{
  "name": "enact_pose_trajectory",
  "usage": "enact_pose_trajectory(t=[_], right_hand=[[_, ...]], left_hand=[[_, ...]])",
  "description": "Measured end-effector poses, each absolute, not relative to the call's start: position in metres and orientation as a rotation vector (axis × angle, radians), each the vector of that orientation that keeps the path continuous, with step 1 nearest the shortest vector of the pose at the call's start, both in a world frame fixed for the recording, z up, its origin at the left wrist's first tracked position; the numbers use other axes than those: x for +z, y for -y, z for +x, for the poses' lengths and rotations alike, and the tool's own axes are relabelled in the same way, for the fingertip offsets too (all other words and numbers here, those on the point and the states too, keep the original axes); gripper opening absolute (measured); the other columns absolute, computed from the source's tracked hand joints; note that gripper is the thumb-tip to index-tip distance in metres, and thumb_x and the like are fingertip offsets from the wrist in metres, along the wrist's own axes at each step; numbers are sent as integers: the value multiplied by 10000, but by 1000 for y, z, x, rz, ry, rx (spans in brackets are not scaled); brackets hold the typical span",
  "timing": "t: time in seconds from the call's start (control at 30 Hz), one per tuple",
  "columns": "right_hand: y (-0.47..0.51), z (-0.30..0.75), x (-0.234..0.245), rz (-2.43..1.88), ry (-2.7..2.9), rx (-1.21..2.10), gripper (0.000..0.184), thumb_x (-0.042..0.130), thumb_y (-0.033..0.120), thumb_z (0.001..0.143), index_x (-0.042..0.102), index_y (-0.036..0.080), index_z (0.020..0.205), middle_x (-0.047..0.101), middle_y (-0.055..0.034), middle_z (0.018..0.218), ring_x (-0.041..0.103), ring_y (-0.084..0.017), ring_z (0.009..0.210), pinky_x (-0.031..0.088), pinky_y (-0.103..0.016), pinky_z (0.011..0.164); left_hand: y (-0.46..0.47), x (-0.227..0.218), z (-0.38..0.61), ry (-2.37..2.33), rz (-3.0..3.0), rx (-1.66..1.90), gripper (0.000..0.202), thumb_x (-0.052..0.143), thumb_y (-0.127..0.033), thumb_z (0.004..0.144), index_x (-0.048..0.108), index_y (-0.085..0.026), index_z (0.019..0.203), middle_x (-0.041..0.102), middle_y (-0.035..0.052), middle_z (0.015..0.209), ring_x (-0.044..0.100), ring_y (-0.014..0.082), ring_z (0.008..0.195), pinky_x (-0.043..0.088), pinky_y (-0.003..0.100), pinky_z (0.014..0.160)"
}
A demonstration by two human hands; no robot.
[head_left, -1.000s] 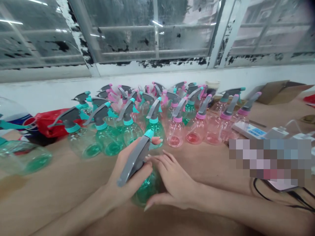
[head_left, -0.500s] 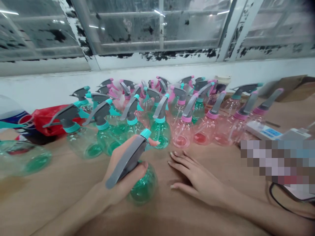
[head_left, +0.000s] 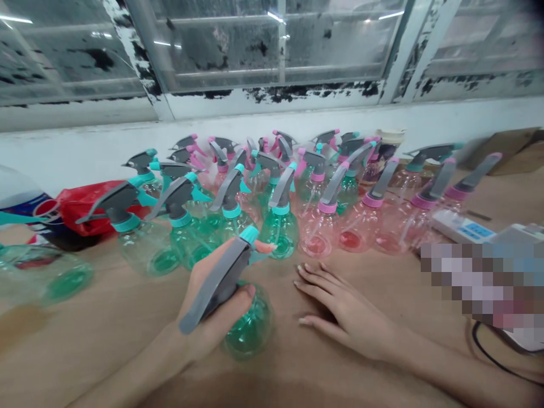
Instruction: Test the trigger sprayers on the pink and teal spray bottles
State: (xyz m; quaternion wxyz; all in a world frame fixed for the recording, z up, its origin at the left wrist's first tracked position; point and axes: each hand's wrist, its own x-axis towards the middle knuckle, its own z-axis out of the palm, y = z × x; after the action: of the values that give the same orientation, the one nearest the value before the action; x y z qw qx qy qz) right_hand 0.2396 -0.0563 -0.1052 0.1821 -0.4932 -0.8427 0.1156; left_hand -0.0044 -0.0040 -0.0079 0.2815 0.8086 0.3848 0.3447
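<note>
My left hand (head_left: 212,300) is wrapped round the neck of a green spray bottle (head_left: 250,334) with a grey trigger head and a turquoise nozzle. The bottle is near the front of the table (head_left: 140,328), its nozzle pointing away from me. The fingers behind the neck are partly hidden. To the right of it, my right hand (head_left: 340,306) rests flat on the tabletop, fingers spread and holding nothing. Just beyond both hands stand a green spray bottle (head_left: 278,232) with a turquoise collar and a pink spray bottle (head_left: 317,238) with a pink collar.
Several more green and pink spray bottles crowd the back of the table. At left are a lying green bottle (head_left: 63,280), a red bag (head_left: 91,204) and a cola bottle (head_left: 36,212). A power strip (head_left: 463,226), a cable (head_left: 488,357) and a cardboard box (head_left: 510,150) are at right.
The view has shifted slightly, so the bottles on the right appear a little farther right. Both hands keep their poses, the left still round the spray bottle.
</note>
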Motion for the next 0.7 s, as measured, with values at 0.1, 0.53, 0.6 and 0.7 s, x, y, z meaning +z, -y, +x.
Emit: enact_pose_trajectory(t=[0.1, 0.53, 0.6, 0.7], right_hand=[[56, 239, -104, -1391, 2381, 334, 572, 505, 516, 938, 493, 183, 1403, 455, -110, 1488, 361, -264, 1405, 273, -526, 1173], [55, 243, -109, -1395, 2407, 307, 574, 460, 533, 953, 490, 180, 1405, 435, -98, 1502, 360, -269, 1404, 285, -532, 1164], [55, 243, -109, -1400, 2416, 300, 572, 456, 532, 955, 492, 179, 1403, 430, -96, 1506, 357, -270, 1406, 288, -535, 1162], [55, 244, -109, -1393, 2404, 294, 562, 478, 524, 948, 499, 190, 1399, 442, -93, 1498, 365, -273, 1401, 298, -535, 1157]], left_hand=[[5, -7, -1, -952, 2125, 895, 464, 517, -272, 783, 616, -332, 1232, 746, 10, 870, 682, 282, 923, 534, 430, 872], [13, -5, 4, -956, 2043, 976, 436, 517, -203, 773, 627, -281, 1187, 642, 30, 1079, 629, 187, 809, 520, 318, 725], [13, -4, 5, -948, 2042, 987, 427, 514, -179, 757, 630, -280, 1155, 634, 24, 1059, 622, 180, 805, 505, 309, 711], [12, -2, 5, -930, 2061, 970, 414, 508, -157, 731, 630, -283, 1106, 637, 9, 1001, 616, 176, 788, 496, 306, 707]])
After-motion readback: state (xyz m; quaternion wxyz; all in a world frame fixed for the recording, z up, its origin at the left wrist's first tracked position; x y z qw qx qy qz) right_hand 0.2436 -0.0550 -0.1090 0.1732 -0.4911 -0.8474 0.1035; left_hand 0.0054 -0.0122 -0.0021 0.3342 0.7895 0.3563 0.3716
